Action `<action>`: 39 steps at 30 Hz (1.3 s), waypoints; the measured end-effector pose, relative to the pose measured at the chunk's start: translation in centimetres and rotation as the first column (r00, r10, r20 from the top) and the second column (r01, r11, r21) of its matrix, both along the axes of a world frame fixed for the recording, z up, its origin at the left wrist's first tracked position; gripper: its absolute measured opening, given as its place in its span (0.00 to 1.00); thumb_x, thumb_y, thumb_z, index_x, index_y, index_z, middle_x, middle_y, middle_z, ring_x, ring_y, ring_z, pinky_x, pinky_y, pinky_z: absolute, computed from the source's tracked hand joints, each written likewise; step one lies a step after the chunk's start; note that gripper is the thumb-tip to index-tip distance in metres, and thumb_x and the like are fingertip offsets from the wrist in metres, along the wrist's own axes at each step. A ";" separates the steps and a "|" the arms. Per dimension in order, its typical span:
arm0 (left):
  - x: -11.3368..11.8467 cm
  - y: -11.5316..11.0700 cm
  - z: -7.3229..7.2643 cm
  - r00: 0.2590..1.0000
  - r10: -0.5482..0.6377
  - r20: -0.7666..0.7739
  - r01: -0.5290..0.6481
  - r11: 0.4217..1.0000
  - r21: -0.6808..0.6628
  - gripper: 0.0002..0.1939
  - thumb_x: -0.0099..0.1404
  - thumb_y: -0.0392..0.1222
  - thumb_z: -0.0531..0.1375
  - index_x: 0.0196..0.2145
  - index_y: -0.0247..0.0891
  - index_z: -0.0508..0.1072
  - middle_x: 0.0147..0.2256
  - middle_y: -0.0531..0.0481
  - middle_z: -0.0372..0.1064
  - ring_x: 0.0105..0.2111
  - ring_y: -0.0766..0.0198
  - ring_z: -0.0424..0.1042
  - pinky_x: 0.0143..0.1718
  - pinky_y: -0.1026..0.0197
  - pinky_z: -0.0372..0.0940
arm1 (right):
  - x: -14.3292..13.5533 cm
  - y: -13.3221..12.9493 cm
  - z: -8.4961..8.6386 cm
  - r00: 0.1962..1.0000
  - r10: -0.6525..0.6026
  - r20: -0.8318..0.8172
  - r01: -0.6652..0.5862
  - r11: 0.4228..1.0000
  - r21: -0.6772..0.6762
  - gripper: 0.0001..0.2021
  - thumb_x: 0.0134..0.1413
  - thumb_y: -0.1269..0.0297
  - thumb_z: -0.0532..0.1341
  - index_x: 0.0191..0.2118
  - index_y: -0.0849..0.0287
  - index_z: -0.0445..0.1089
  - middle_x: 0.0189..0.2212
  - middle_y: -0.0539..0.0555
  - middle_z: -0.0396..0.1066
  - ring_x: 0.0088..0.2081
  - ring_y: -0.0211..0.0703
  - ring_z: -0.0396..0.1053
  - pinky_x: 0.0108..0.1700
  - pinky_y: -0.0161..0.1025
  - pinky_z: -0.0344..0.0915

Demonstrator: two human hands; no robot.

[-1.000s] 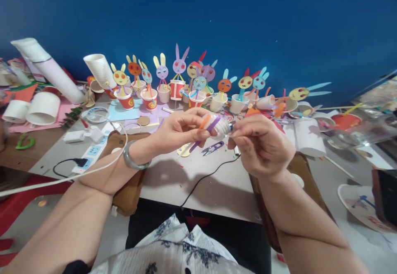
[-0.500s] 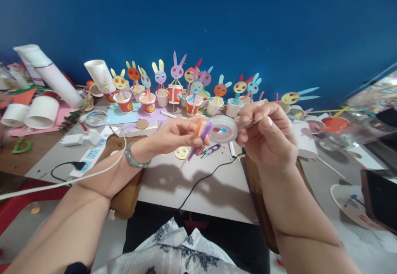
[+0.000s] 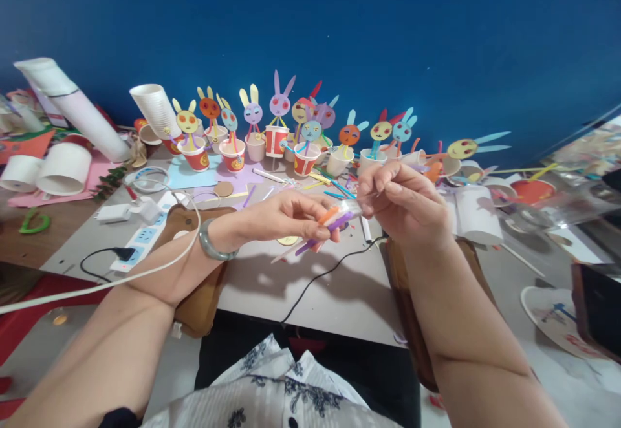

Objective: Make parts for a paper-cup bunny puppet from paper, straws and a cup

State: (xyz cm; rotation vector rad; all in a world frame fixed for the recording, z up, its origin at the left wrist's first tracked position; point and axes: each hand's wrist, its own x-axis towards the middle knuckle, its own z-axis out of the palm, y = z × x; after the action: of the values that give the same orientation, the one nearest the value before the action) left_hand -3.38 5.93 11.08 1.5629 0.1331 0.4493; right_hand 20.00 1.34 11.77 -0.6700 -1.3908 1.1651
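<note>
- Bare tabletop [image 3: 262, 292] runs out to its near edge.
- Above it, left hand [image 3: 297, 218] pinches one orange strip [image 3: 328, 215] and one purple strip [image 3: 341, 221].
- Right hand [image 3: 405, 202] pinches narrowly beside one clear tape roll [image 3: 351, 207]; contents unclear.

Rabbit figures [image 3: 253, 114] are held in cups [image 3: 233, 156] lined up on the table [image 3: 272, 289] before the wall [image 3: 310, 27]; a tilted cup stack [image 3: 156, 110] is set left behind the power strip [image 3: 144, 237], which is placed left of a cord [image 3: 326, 274]
</note>
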 end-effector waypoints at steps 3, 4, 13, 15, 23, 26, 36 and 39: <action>0.3 -0.1 -0.2 1.000 0.011 0.020 -0.014 0.993 0.115 0.12 0.65 0.49 0.68 0.35 0.36 0.83 0.37 0.45 0.72 0.30 0.70 0.72 0.29 0.68 0.70 | 0.0 0.1 -0.1 0.997 -0.019 -0.076 0.015 0.998 -0.064 0.13 0.52 0.54 0.71 0.29 0.54 0.70 0.29 0.48 0.67 0.22 0.33 0.63 0.23 0.36 0.64; 0.3 -0.2 -0.4 0.999 0.008 0.035 -0.014 0.984 0.178 0.12 0.66 0.49 0.67 0.36 0.37 0.84 0.37 0.44 0.72 0.33 0.68 0.72 0.30 0.68 0.70 | 0.1 0.2 -0.1 0.993 -0.034 -0.114 0.026 0.997 -0.077 0.13 0.52 0.54 0.72 0.29 0.54 0.70 0.29 0.48 0.67 0.22 0.32 0.61 0.24 0.36 0.64; 0.8 -1.3 -1.5 0.979 0.128 0.159 -0.182 0.898 0.400 0.08 0.67 0.42 0.66 0.41 0.40 0.85 0.45 0.41 0.74 0.48 0.60 0.74 0.43 0.63 0.73 | 0.7 1.4 -0.7 0.968 -0.151 -0.201 0.143 0.988 -0.053 0.12 0.54 0.54 0.69 0.33 0.52 0.69 0.30 0.47 0.68 0.24 0.33 0.62 0.27 0.36 0.64; 0.9 -1.4 -1.7 0.966 0.172 0.192 -0.234 0.897 0.375 0.09 0.67 0.43 0.65 0.41 0.39 0.84 0.47 0.41 0.73 0.46 0.62 0.74 0.40 0.64 0.73 | 0.3 1.4 -0.9 0.967 -0.163 -0.196 0.154 0.986 -0.058 0.12 0.56 0.49 0.68 0.36 0.51 0.70 0.31 0.47 0.69 0.26 0.34 0.65 0.28 0.36 0.65; 1.1 -0.9 -2.5 0.912 0.256 0.321 -0.393 0.770 0.503 0.08 0.67 0.43 0.66 0.43 0.42 0.84 0.45 0.44 0.73 0.46 0.61 0.73 0.48 0.58 0.71 | -1.6 0.8 -2.0 0.957 -0.283 -0.067 0.288 0.952 0.101 0.32 0.40 0.45 0.75 0.51 0.41 0.65 0.33 0.47 0.69 0.33 0.42 0.69 0.35 0.42 0.69; 1.2 -0.9 -2.5 0.906 0.233 0.353 -0.408 0.704 0.581 0.08 0.68 0.40 0.65 0.43 0.41 0.83 0.43 0.44 0.72 0.47 0.62 0.73 0.50 0.59 0.70 | -2.0 0.4 -2.1 0.937 -0.348 -0.030 0.348 0.923 0.164 0.33 0.41 0.45 0.75 0.52 0.40 0.63 0.32 0.47 0.67 0.35 0.44 0.69 0.35 0.43 0.69; 1.2 -1.7 -2.7 0.911 0.241 0.334 -0.408 0.631 0.659 0.10 0.70 0.40 0.62 0.44 0.41 0.83 0.45 0.42 0.71 0.47 0.61 0.72 0.49 0.59 0.70 | -2.9 -0.6 -2.4 0.886 -0.462 -0.031 0.461 0.874 0.152 0.25 0.53 0.55 0.71 0.54 0.41 0.64 0.32 0.47 0.67 0.36 0.44 0.70 0.41 0.45 0.72; 1.3 -1.9 -2.6 0.927 0.242 0.287 -0.374 0.651 0.660 0.11 0.71 0.42 0.61 0.44 0.40 0.83 0.46 0.41 0.70 0.49 0.59 0.72 0.52 0.57 0.69 | -3.2 -0.9 -2.5 0.858 -0.514 -0.028 0.513 0.850 0.120 0.22 0.55 0.59 0.69 0.54 0.40 0.66 0.32 0.48 0.67 0.37 0.44 0.70 0.44 0.45 0.72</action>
State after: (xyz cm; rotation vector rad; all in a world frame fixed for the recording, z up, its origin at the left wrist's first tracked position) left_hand -2.12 3.98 8.44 2.2671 0.0953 1.0003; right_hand 16.82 0.42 9.31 -0.8894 -1.1723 0.6435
